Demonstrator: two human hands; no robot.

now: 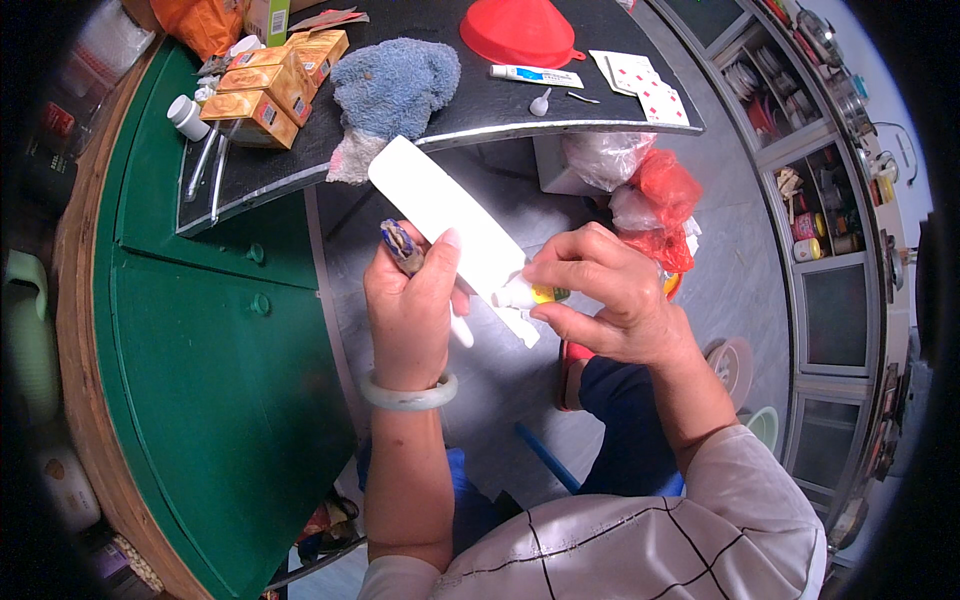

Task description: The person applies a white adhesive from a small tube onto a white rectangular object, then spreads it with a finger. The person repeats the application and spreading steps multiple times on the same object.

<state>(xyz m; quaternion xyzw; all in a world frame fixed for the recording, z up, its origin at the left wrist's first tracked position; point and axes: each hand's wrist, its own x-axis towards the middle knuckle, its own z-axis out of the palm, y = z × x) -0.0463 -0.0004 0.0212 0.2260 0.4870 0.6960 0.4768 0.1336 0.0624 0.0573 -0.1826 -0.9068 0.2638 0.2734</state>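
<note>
My left hand (420, 289) grips a long white flat piece (457, 225), which slants down to the right and has a ragged lower end. Out of the same fist stick a blue-and-tan stained object (403, 247) at the top and a slim white end (460, 330) below; whether these are one thing I cannot tell. My right hand (600, 289) pinches a small white bottle with a yellow-green label (544, 292), its narrow end at the white piece's ragged end. On the black table, a white pointed cap (540, 102) lies below a white-and-blue tube (536, 76).
The black table (480, 112) also holds a red funnel (517, 34), a blue cloth (394, 82), playing cards (645, 82) and orange boxes (262, 97). A green cabinet (202, 375) stands at left. Plastic bags (652, 195) sit beyond my right hand.
</note>
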